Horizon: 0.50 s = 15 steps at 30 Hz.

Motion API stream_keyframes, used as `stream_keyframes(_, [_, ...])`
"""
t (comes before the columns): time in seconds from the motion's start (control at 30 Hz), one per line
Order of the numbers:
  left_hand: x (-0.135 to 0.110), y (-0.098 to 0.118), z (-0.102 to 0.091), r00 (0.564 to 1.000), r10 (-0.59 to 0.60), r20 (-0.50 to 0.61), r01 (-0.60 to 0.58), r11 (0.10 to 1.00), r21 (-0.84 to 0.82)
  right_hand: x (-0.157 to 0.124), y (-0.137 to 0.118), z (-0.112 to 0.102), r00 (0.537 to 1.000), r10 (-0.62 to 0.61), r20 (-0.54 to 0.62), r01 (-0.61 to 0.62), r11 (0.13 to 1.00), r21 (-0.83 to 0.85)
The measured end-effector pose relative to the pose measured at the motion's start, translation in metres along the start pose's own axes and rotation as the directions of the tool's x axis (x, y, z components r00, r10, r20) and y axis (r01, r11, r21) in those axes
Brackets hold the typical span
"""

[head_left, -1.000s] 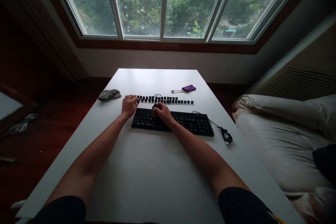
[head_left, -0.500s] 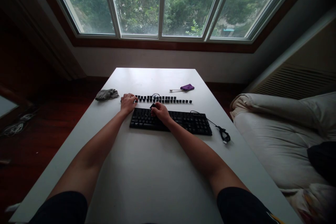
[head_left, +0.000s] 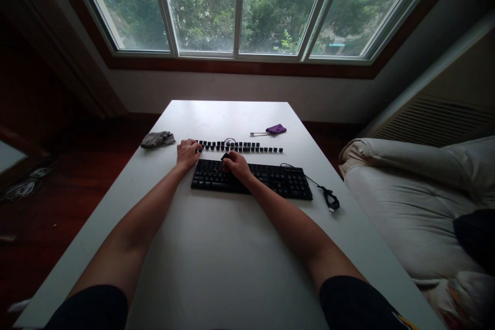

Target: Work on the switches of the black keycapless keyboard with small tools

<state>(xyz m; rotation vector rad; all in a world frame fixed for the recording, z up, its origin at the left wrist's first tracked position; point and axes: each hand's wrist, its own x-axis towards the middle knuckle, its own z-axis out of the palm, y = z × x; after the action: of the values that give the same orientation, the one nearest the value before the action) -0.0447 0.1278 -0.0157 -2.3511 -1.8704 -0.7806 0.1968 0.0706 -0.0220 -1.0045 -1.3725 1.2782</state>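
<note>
A black keyboard (head_left: 270, 180) lies across the white table, some of its left part hidden by my right hand (head_left: 236, 166). That hand is closed over the keyboard, gripping a small black object (head_left: 225, 157) whose kind I cannot make out. My left hand (head_left: 187, 153) rests at the left end of two rows of loose black keycaps (head_left: 247, 147), set out behind the keyboard. Its fingers are bent around a keycap (head_left: 199, 150) at the end of the nearer row, at the fingertips.
A crumpled grey cloth (head_left: 158, 139) lies by the left table edge. Farther back are a purple cloth pouch (head_left: 276, 128) and a thin pale stick (head_left: 258, 134). The keyboard's bundled cable (head_left: 331, 200) lies at the right. Beyond the table's right edge stands a pale sofa (head_left: 402, 206).
My left hand has shifted very slightly left and toward me, uncovering a little more of the keycap row. My right hand has stayed in place.
</note>
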Motion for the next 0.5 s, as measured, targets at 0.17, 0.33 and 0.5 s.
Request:
stream_keyframes(0.17, [-0.003, 0.001, -0.004, 1.000, -0.003, -0.018, 0.002, 1.000, -0.026, -0.001, -0.002, 0.000, 1.000, 0.013, -0.002, -0.013, 1.000, -0.023])
stream_keyframes(0.33, [-0.011, 0.012, -0.008, 0.996, -0.043, -0.083, 0.035, 0.995, -0.098, -0.002, -0.003, 0.000, 1.000, -0.006, -0.019, 0.005, 1.000, -0.018])
stream_keyframes(0.5, [-0.028, 0.032, -0.009, 0.996, 0.039, -0.076, -0.054, 0.978, -0.200, 0.000, -0.004, 0.003, 0.999, -0.013, -0.036, 0.014, 1.000, 0.010])
